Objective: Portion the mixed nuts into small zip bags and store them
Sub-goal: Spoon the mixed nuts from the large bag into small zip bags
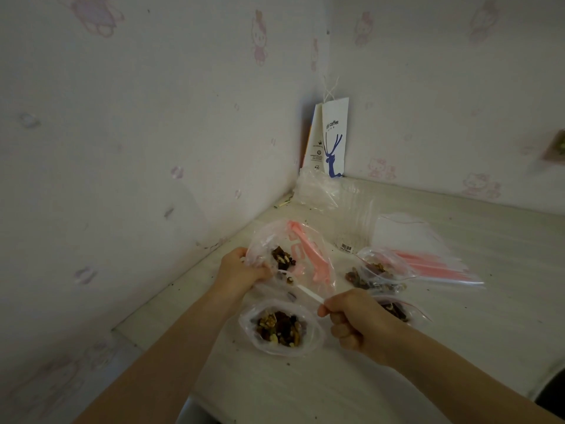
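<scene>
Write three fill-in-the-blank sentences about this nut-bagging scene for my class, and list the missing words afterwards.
1. The left hand grips a zip bag whose zip strip is ____ in colour.
2. The right hand holds a white ____ by its handle, with the bowl at the bag's mouth.
3. The paper bag standing in the corner is printed with the word ____.

Missing words: pink; spoon; coffee.

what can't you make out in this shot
Head view, all of it:
What the spoon carries in its bowl: blurred behind the film of the zip bag gripped by the left hand.
Whether the filled bag at right is sealed: the right hand covers part of it.
Small print on the paper coffee bag: too small.
The object on the wall: cut off by the right edge.
</scene>
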